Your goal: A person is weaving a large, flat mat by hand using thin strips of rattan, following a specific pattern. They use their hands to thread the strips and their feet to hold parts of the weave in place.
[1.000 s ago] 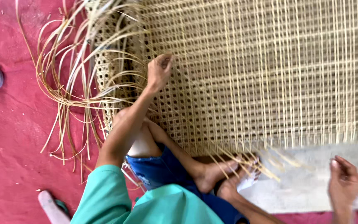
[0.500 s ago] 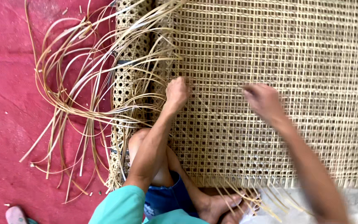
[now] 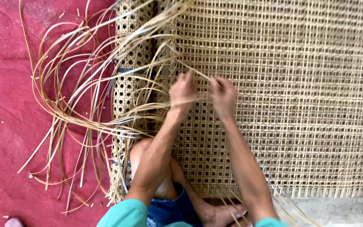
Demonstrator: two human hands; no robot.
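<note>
A large woven cane mat (image 3: 299, 96) lies flat ahead of me, with an open square lattice on the right and a denser hexagonal weave near my hands. My left hand (image 3: 182, 90) and my right hand (image 3: 222, 94) sit close together on the mat, fingers pinched on a thin cane strip (image 3: 200, 75) that runs diagonally up-left between them. A rolled part of the woven mat (image 3: 127, 88) stands at the left edge. Loose cane strands (image 3: 72, 105) loop out from it over the red floor.
The red floor covering (image 3: 9, 126) fills the left side, with small cane offcuts on it. My bent knee (image 3: 141, 149) and bare foot (image 3: 221, 214) rest at the mat's near edge. A pale strip of floor (image 3: 341, 210) shows at the bottom right.
My right hand has come left across the mat and joined my left hand. Both hands now pinch a cane strip. The view has shifted slightly.
</note>
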